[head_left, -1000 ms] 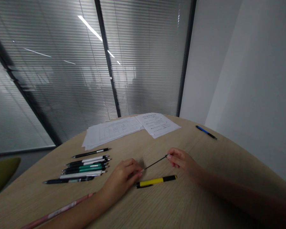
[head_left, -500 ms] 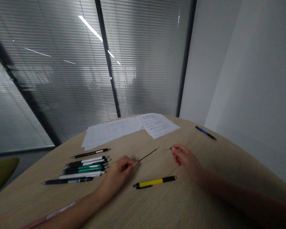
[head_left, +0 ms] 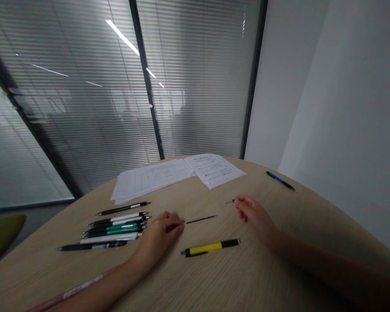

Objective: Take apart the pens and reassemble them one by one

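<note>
My left hand (head_left: 160,236) rests on the wooden table (head_left: 214,281) with its fingers pinched together at one end of a thin dark refill (head_left: 201,219), which lies flat on the wood. My right hand (head_left: 251,212) is closed in a pinch on a small pen tip piece (head_left: 230,201), held just above the table. A yellow and black pen barrel (head_left: 211,247) lies between and in front of the two hands, touched by neither.
A row of several pens (head_left: 115,227) lies to the left of my left hand. Printed paper sheets (head_left: 172,173) lie at the table's far side. A blue pen (head_left: 281,180) lies alone at the far right, near the wall.
The refill and the tip piece have come apart. My left hand has lowered the refill from a raised slant to flat on the table. My right hand drew back with the small piece.
</note>
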`<state>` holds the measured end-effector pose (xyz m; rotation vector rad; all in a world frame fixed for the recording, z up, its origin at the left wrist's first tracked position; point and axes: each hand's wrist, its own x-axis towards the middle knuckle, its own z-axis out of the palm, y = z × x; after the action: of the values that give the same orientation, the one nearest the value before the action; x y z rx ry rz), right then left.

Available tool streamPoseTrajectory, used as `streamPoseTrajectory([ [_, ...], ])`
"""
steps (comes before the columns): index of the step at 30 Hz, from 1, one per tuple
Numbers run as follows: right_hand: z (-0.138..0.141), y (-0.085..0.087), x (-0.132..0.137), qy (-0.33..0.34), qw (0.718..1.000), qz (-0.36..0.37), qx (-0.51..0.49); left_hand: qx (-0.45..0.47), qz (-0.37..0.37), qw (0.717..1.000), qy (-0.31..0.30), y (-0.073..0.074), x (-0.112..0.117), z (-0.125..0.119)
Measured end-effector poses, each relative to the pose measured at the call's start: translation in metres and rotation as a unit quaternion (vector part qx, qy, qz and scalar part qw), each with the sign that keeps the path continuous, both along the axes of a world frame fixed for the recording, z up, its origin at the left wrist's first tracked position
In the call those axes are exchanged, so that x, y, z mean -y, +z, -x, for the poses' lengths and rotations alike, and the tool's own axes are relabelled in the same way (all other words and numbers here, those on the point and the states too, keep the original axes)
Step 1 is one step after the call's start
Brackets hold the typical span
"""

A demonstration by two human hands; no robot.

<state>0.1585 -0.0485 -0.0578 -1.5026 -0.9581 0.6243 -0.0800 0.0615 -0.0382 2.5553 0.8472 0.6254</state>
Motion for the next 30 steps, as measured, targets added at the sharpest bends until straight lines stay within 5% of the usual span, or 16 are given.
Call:
streamPoseTrajectory([
  [7, 0.007, 0.007, 0.004, 0.019, 0.998, -0.006, 0.064, 0.005, -0.042, 0.999, 0.028, -0.001, 0.001, -0.002],
  [15, 0.042, 0.015, 0.024, 0.151, 0.974, -0.059, 0.159, 0.049, -0.137, 0.982, -0.120, 0.011, 0.037, -0.003],
  [19, 0.063, 0.022, 0.038, 0.192, 0.963, -0.057, 0.182, 0.066, -0.101, 0.981, -0.152, 0.017, 0.057, -0.004],
  [25, 0.071, 0.024, 0.043, 0.175, 0.966, -0.043, 0.187, 0.073, -0.046, 0.985, -0.149, 0.019, 0.062, -0.007],
  [30, 0.047, 0.018, 0.028, 0.113, 0.960, -0.027, 0.253, 0.038, -0.079, 0.990, -0.108, 0.014, 0.039, -0.006],
])
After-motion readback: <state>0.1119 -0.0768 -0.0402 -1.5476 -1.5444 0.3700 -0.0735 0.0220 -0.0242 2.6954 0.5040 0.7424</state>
